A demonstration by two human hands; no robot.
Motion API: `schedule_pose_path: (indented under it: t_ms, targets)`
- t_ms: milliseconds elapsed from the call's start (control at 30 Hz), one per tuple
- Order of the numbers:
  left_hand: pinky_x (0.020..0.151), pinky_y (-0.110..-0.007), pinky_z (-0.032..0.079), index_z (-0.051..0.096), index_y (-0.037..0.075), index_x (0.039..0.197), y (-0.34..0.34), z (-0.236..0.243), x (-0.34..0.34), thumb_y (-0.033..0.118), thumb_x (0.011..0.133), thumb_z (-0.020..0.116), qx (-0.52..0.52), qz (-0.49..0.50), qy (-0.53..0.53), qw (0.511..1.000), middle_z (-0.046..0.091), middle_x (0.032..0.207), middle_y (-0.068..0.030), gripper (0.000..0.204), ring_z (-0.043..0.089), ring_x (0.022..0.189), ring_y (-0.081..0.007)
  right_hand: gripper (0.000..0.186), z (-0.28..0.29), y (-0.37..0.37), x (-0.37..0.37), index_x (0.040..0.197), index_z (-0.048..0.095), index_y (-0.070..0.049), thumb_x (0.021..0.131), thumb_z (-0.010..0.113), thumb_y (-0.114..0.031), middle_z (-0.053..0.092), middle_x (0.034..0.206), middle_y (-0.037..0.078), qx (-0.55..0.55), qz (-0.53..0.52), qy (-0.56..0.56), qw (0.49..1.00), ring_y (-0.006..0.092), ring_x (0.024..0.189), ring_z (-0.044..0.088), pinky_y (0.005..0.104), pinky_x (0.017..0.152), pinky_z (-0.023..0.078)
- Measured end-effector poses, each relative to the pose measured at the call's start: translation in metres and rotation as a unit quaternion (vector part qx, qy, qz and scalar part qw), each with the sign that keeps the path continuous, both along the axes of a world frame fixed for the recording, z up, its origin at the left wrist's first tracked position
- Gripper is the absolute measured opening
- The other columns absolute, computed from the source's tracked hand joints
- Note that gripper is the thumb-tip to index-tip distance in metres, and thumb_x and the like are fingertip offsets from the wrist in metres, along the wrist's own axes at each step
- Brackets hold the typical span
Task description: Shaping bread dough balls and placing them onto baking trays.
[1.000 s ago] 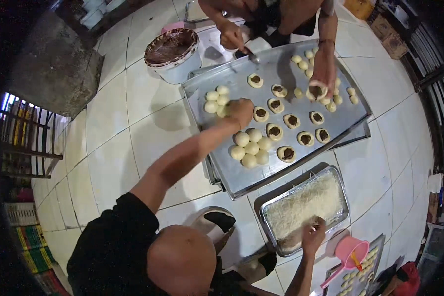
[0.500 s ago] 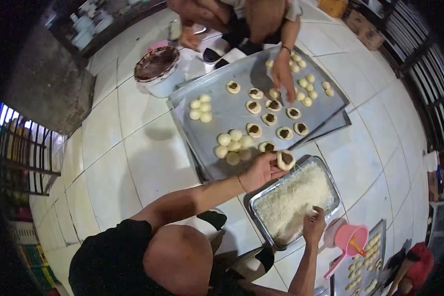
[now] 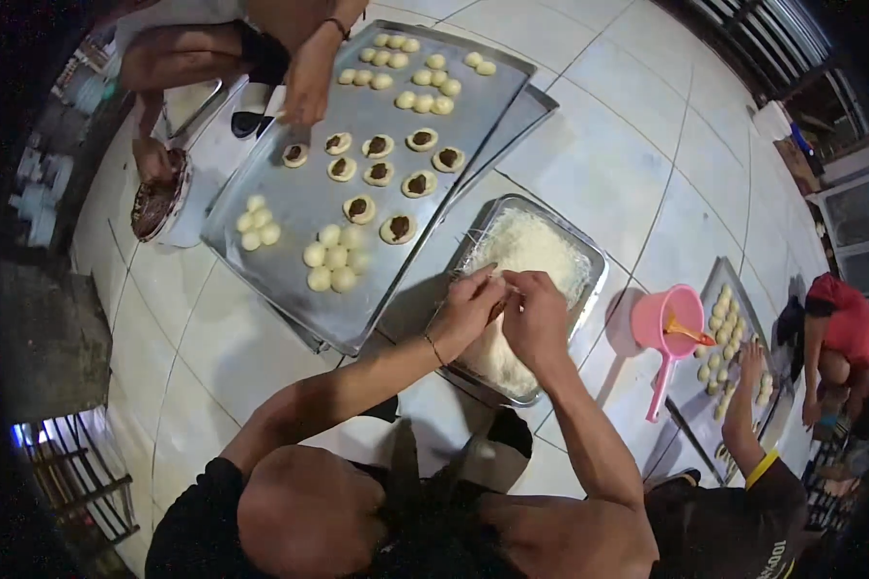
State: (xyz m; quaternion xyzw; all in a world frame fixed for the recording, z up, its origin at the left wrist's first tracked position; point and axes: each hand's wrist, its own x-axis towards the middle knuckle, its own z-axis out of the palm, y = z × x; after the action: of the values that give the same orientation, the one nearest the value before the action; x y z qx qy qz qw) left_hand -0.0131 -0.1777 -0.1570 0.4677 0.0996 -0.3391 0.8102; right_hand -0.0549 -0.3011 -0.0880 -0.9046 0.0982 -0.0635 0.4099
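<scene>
Dough [image 3: 498, 275], mostly hidden, was pinched between the left hand [image 3: 463, 311] and right hand [image 3: 538, 320], held close together above white shreds [image 3: 534, 241] in a metal tray [image 3: 600, 275].

White tiled floor [image 3: 637, 145], dark grout lines; grey block [image 3: 53, 338] at left, dark barred rack [image 3: 87, 495] nearby.

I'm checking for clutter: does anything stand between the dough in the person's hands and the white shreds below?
Nothing visible does. The left hand and right hand pinch the dough, mostly hidden, over the white shreds in the small tray; the pink dipper sits off to the right.
</scene>
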Motion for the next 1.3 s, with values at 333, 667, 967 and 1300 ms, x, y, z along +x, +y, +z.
schedule_pose_path:
  t_ms: [333,667,967,1300]
  targets:
    - [0.062,-0.023,0.054,0.058,0.003,0.12,0.017,0.062,0.008,-0.004,0.089,0.052,-0.059,-0.054,0.011,0.997,0.064,0.091,-0.0075,0.033,0.066,0.077,-0.0154,0.031,0.005,-0.015,-0.022,0.11,0.063,-0.001,0.079,0.066,0.002,0.064,0.098,0.012,0.247,-0.06,-0.035,0.966,0.0233,0.088,0.06,0.0318,0.076,0.05]
    - [0.077,-0.03,0.053,0.039,-0.001,0.14,0.02,0.079,-0.006,-0.005,0.081,0.052,0.216,-0.053,-0.56,0.798,0.063,0.115,-0.0131,0.06,0.066,0.097,-0.0218,0.018,0.023,-0.006,-0.009,0.095,0.066,-0.003,0.079,0.067,0.006,0.062,0.099,0.009,0.014,0.076,-0.178,0.981,0.0172,0.078,0.058,0.0262,0.069,0.049]
    - [0.099,-0.032,0.044,0.04,0.001,0.133,0.037,0.1,-0.002,-0.003,0.086,0.053,0.162,-0.079,-0.283,0.942,0.049,0.132,-0.015,0.049,0.053,0.121,-0.0232,0.011,0.045,0.013,-0.017,0.095,0.064,0.002,0.084,0.064,0.003,0.062,0.093,0.011,0.05,0.048,-0.089,0.994,0.0175,0.078,0.059,0.0266,0.067,0.051]
    - [0.088,-0.026,0.044,0.045,0.003,0.126,0.05,0.106,0.004,0.003,0.085,0.062,-0.012,-0.023,-0.236,0.971,0.057,0.11,-0.0064,0.044,0.056,0.099,-0.0136,0.012,0.089,0.016,-0.01,0.098,0.062,0.004,0.086,0.061,0.004,0.062,0.098,0.011,0.156,0.067,-0.018,0.985,0.0173,0.08,0.058,0.0238,0.068,0.05]
